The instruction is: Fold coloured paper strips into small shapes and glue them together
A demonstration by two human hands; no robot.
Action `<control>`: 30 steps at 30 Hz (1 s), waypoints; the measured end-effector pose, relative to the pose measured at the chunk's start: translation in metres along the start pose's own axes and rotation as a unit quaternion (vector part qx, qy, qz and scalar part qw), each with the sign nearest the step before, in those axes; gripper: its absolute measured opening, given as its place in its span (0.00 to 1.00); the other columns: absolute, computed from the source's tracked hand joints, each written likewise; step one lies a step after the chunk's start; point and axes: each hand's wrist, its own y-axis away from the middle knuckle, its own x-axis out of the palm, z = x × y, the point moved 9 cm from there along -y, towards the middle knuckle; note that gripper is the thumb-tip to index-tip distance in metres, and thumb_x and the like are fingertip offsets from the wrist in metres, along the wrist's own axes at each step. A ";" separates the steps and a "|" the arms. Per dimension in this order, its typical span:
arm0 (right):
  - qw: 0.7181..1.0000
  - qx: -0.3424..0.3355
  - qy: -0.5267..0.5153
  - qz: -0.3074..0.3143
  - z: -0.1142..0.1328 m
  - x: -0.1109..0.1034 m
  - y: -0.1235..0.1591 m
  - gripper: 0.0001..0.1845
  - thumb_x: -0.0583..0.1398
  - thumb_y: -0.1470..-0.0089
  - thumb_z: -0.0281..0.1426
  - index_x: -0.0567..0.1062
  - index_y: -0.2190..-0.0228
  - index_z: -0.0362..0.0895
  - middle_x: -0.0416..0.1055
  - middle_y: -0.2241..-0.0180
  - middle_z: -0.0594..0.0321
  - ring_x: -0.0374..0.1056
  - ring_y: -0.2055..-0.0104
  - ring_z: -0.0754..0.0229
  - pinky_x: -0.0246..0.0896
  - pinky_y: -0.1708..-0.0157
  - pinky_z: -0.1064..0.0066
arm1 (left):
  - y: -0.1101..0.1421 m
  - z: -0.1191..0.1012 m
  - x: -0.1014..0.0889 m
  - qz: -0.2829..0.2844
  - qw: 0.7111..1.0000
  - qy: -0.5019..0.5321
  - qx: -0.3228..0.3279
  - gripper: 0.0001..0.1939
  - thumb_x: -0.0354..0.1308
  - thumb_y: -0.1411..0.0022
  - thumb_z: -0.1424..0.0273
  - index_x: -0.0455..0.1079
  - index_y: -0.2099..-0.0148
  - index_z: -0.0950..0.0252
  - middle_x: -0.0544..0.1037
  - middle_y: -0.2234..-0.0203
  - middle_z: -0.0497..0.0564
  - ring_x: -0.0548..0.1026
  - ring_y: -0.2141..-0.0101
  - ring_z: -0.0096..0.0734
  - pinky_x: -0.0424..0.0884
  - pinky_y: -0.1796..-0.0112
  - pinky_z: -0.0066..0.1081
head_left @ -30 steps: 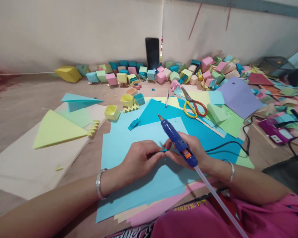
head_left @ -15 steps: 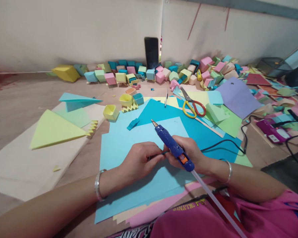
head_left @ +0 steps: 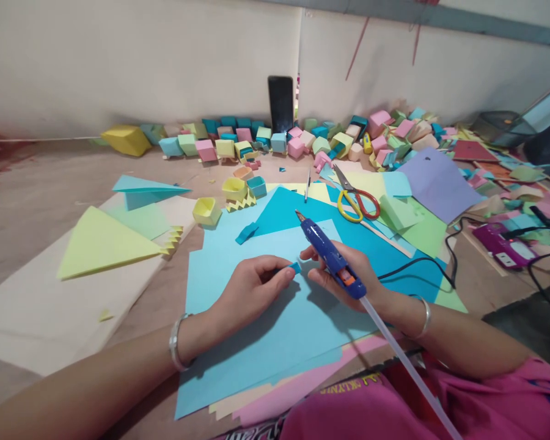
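A small blue paper piece (head_left: pixel 295 267) is pinched between the thumb and fingers of my left hand (head_left: pixel 261 281), above a light blue sheet (head_left: pixel 238 348). My right hand (head_left: pixel 343 275) holds a blue glue gun (head_left: pixel 325 247), its nozzle pointing up and away to the left. A long clear glue stick (head_left: pixel 407 360) runs out of its back end. The right thumb and forefinger are spread, just right of the paper piece and apart from it. Another folded blue strip (head_left: pixel 246 233) lies on the sheets ahead of my left hand.
Scissors (head_left: pixel 355 201) and a pen (head_left: pixel 307 185) lie beyond the hands. Small paper boxes (head_left: pixel 206 211) stand left of centre. Many paper cubes (head_left: pixel 278 143) line the wall beside an upright phone (head_left: pixel 281 104). A black cord (head_left: pixel 415 261) trails towards a purple power strip (head_left: pixel 502 244).
My right fingers have come away from the paper piece and opened, so a gap shows between the hands. The glue gun has shifted slightly right. My left hand still pinches the piece.
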 end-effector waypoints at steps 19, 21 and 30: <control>0.999 -0.024 0.034 0.004 0.001 0.002 -0.007 0.09 0.63 0.49 0.35 0.71 0.67 0.44 0.70 0.69 0.63 0.66 0.69 0.63 0.62 0.67 0.72 | -0.002 0.031 -0.007 -0.016 0.981 0.145 -0.132 0.22 0.60 0.43 0.51 0.71 0.71 0.66 0.66 0.81 0.45 0.60 0.79 0.21 0.55 0.79 0.23; 0.998 -0.027 0.048 0.016 0.003 0.004 -0.010 0.09 0.63 0.49 0.35 0.70 0.68 0.44 0.70 0.68 0.63 0.65 0.69 0.63 0.61 0.67 0.72 | -0.003 0.029 -0.009 -0.011 0.985 0.117 -0.124 0.23 0.60 0.44 0.49 0.71 0.73 0.66 0.65 0.82 0.45 0.60 0.79 0.22 0.55 0.79 0.22; 0.973 -0.107 0.206 0.018 0.052 -0.052 -0.008 0.13 0.63 0.46 0.39 0.67 0.70 0.44 0.67 0.73 0.66 0.61 0.72 0.64 0.53 0.71 0.74 | -0.002 0.050 -0.010 -0.027 0.969 0.163 -0.182 0.23 0.61 0.44 0.49 0.74 0.62 0.65 0.70 0.77 0.46 0.63 0.79 0.21 0.59 0.81 0.20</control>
